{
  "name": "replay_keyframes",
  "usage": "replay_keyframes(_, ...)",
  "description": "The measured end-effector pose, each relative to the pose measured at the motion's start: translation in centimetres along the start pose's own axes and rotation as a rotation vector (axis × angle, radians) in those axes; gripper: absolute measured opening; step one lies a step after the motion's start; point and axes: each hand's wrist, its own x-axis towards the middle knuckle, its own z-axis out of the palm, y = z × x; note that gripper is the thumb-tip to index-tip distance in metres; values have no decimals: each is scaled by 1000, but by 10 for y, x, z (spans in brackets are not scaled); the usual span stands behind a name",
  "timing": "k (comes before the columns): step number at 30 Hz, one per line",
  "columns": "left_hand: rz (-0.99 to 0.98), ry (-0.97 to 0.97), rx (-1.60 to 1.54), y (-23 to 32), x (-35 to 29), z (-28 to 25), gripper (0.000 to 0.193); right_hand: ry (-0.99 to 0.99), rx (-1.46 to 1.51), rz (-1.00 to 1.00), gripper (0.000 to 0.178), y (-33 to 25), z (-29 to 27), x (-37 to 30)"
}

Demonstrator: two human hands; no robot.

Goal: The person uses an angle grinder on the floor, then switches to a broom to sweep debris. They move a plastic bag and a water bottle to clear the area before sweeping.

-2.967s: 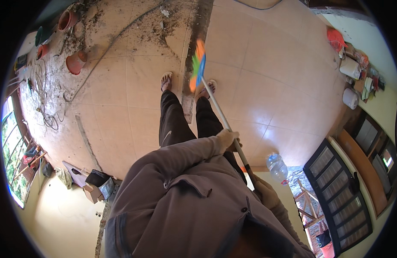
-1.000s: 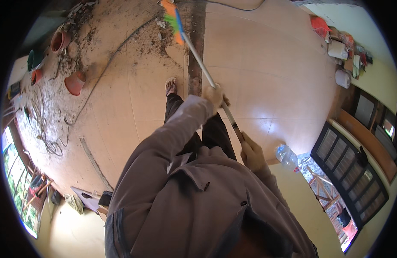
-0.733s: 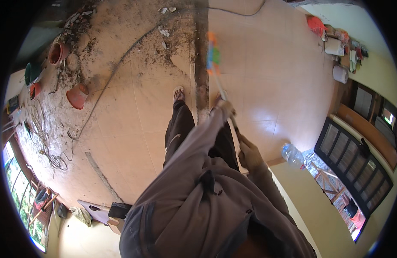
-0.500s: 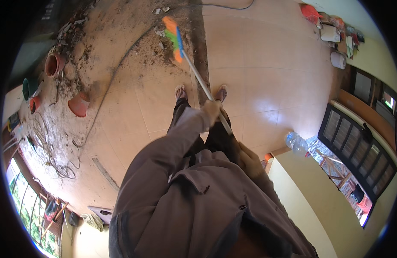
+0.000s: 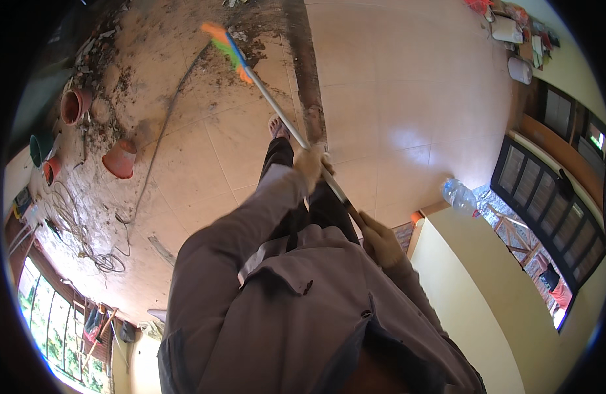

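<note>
A broom [image 5: 276, 105] with a pale metal handle slants across my front, its blue block and orange and green bristles reaching the floor at the upper left. My left hand [image 5: 309, 168] is closed around the middle of the handle, in front of my thighs. Lower down and to the right, my right hand [image 5: 380, 242] grips the handle near its end, close to my body. Around the bristles, which are slightly smeared by motion, lies dark dirt [image 5: 253, 49] on the tan tiles.
Several pots, among them a terracotta pot [image 5: 119, 159], stand at the left with scattered debris. A dark cable [image 5: 166, 118] crosses the floor toward a coil of wire [image 5: 86, 243]. On my right, a clear plastic bottle [image 5: 458, 195] stands by a low yellowish wall [image 5: 470, 262].
The broom head has swung left across the dirty floor, so the handle slants more. Both hands keep their grip, the left one having shifted a little left. My right foot is now hidden.
</note>
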Motion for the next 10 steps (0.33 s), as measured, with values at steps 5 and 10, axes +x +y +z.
replay_keyframes(5,-142,-285,-121,-68,-20,78,15,346,-182,-1,57,25,21,-77)
replay_keyframes(10,-234,-125,-22,-135,62,85,21,206,-9,-8,51,43,26,13)
